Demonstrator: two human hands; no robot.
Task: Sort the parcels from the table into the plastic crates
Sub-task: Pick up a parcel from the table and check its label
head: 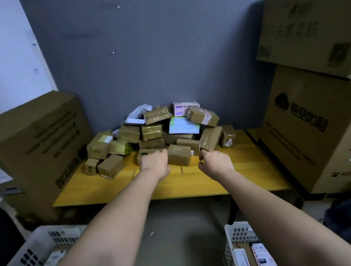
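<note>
A heap of taped brown parcels [151, 131], with a few white, pink and blue boxes among them, lies at the back of the yellow table [194, 181]. My left hand [155, 164] reaches to the heap's front edge. Its fingers curl over a flat brown parcel with a dark green dot [144, 155]. My right hand [214, 161] hovers just right of a brown parcel [179, 156], fingers loosely curled and thumb apart, holding nothing. Two white plastic crates sit on the floor near me: the left crate [23, 262] and the right crate [238, 238], each holding some parcels.
Large cardboard cartons flank the table: one on the left [36, 142], two stacked on the right [315, 123]. A grey wall stands directly behind the heap. Bare concrete floor [177, 226] lies between the crates and under the table.
</note>
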